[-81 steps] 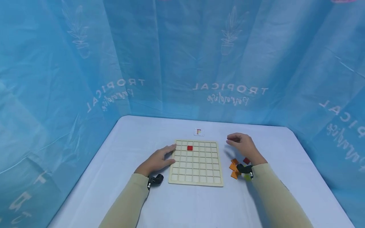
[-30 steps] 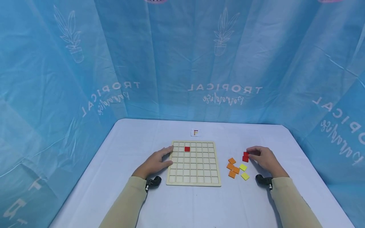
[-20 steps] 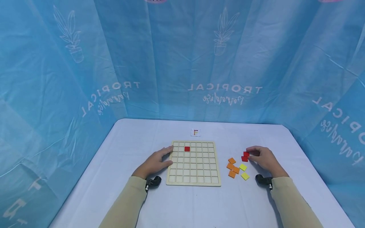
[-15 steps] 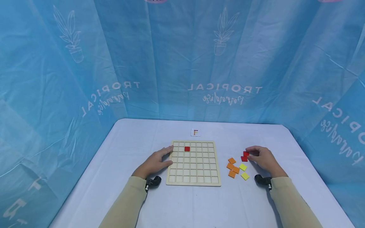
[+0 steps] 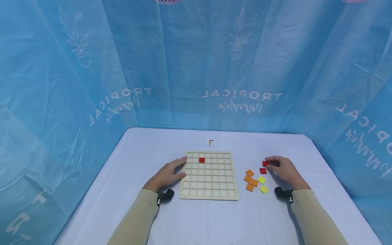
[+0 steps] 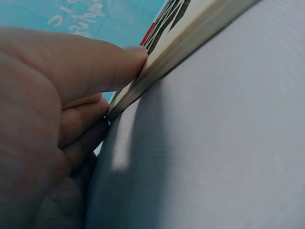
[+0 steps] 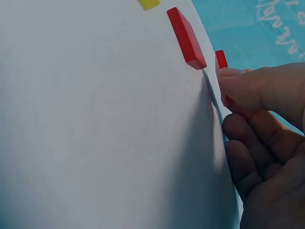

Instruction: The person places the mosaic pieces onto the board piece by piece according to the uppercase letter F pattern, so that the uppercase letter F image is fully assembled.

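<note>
A pale wooden grid board (image 5: pixel 208 180) lies in the middle of the table, one red tile (image 5: pixel 201 160) set in a cell of its second row. My left hand (image 5: pixel 166 174) rests at the board's left side, fingers and thumb extended to its edge. In the left wrist view the thumb (image 6: pixel 102 64) touches the board's rim (image 6: pixel 186 50). To the right, my right hand (image 5: pixel 283 169) pinches a red square tile (image 7: pixel 220 59) between thumb and fingers, which cover much of it. Another red tile (image 5: pixel 263 171) lies flat just in front of that hand.
Several orange tiles (image 5: pixel 249 187) lie loosely together right of the board, with two yellow tiles (image 5: pixel 263 189) beside them. A small patterned card (image 5: pixel 211 142) lies behind the board. A blue printed curtain (image 5: pixel 196 68) surrounds the white table (image 5: pixel 196 221) at back and sides.
The right hand has moved from above the table beside the board to the red tiles. The pinched red tile has shifted slightly away from the other one. The left hand stays put.
</note>
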Available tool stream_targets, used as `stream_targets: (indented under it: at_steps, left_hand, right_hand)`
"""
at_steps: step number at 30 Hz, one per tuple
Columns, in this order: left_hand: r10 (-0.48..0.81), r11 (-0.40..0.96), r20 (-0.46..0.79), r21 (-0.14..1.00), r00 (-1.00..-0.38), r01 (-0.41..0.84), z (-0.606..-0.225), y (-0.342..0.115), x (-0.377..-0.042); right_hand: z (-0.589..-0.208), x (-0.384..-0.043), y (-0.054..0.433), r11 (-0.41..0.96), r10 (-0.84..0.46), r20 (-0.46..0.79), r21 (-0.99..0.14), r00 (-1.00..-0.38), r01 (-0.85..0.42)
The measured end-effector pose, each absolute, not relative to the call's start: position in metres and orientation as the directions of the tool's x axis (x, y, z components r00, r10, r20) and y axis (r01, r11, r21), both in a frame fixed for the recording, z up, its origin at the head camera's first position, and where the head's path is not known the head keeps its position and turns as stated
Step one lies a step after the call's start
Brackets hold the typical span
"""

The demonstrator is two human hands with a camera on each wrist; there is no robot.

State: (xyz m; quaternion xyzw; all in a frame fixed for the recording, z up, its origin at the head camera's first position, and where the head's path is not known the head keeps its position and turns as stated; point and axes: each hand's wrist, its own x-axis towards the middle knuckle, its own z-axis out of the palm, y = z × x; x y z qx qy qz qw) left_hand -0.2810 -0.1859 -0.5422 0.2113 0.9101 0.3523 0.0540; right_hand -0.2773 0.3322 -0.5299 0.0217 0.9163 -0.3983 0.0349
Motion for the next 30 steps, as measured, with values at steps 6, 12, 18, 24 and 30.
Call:
stream_targets:
  at_steps: [6,12,18,24,30]
  left_hand:
    - [0.431,0.654,0.048,0.671,-0.901,0.348,-0.543,-0.186,-0.282]
    - [0.428,0.658,0.047,0.669,-0.903,0.346,-0.544,-0.187,-0.282]
    - [0.424,0.650,0.046,0.680,-0.904,0.339,-0.545,-0.186,-0.281]
    - [0.425,0.652,0.052,0.675,-0.904,0.346,-0.543,-0.187,-0.281]
    - [0.436,0.651,0.062,0.667,-0.898,0.362,-0.542,-0.186,-0.281]
  right_hand:
    - [-0.525,-0.282,0.332,0.665,0.029,-0.090,-0.742,-0.995,0.087]
    - [-0.518,-0.290,0.326,0.658,0.039,-0.078,-0.748,-0.996,0.084]
    - [-0.509,-0.295,0.315,0.655,0.018,-0.049,-0.754,-0.999,0.049]
    - [-0.501,-0.303,0.294,0.636,-0.008,-0.024,-0.772,-1.000,0.013]
    - [-0.498,-0.313,0.267,0.631,-0.057,0.005,-0.775,-0.998,-0.040]
